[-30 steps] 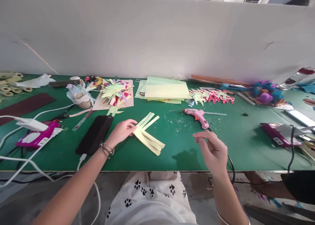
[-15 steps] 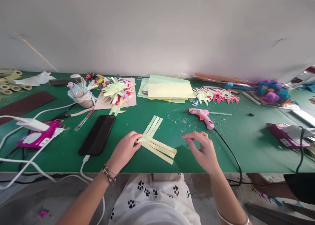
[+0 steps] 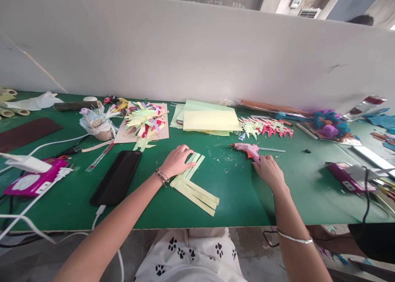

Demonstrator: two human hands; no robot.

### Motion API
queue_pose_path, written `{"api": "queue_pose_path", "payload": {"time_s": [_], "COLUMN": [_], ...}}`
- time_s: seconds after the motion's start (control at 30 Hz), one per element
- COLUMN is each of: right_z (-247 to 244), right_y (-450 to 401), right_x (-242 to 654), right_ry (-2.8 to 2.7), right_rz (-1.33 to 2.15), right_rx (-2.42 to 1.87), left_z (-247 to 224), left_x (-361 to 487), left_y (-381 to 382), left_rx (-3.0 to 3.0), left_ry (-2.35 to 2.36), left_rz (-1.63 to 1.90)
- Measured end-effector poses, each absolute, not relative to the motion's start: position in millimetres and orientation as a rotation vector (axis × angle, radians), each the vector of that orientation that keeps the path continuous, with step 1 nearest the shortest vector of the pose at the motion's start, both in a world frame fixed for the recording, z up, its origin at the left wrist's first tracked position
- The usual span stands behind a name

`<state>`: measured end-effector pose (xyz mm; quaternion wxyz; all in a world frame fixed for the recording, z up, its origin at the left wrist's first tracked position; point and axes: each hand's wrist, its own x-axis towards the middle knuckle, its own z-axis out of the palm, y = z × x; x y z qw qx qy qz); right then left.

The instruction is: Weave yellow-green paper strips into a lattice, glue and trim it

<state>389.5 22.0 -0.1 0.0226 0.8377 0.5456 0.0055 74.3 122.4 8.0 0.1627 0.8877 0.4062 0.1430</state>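
Observation:
Pale green and yellow paper strips (image 3: 197, 193) lie on the green table in an angled V shape, joined at the left corner. My left hand (image 3: 178, 162) rests at the upper arm of the strips, its fingers and thumb around their left edge; whether it pinches them is hard to tell. My right hand (image 3: 269, 170) has its fingers on the handle of a pink glue gun (image 3: 249, 149), which lies on the table with its nozzle pointing left and a clear glue stick out of its back.
A black phone (image 3: 117, 178) lies left of my arm. Behind are stacked paper sheets (image 3: 210, 121), a pile of paper scraps (image 3: 146, 119) and red-white woven strips (image 3: 274, 128). Purple power strips (image 3: 40, 177) with cables sit at both sides. A person's arm shows at lower right.
My left hand has moved up from the strips' corner to their upper arm. My right hand has moved up and right onto the glue gun's handle. The camera view has tilted up slightly.

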Motion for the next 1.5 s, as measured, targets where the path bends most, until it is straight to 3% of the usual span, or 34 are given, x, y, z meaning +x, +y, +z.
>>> {"api": "queue_pose_path", "payload": {"time_s": [0.57, 1.07, 1.23, 1.5], "right_z": [-15.5, 8.5, 33.2, 33.2], "right_y": [21.7, 19.0, 22.8, 32.7], "right_x": [395.6, 377.1, 347.4, 290.5], "right_ry": [1.771, 1.885, 2.34, 2.633], "right_rz": [0.055, -0.052, -0.309, -0.193], "right_rx": [2.825, 3.011, 2.793, 2.459], "left_z": [1.4, 54.6, 45.6, 26.0], "left_x": [72.7, 16.3, -9.4, -16.9], "left_y": [127.6, 80.1, 43.5, 24.6], "left_rx": [2.157, 1.996, 2.051, 2.178], "left_ry": [1.082, 0.893, 0.992, 1.028], "left_rz": [0.601, 0.54, 0.445, 0.358]}}
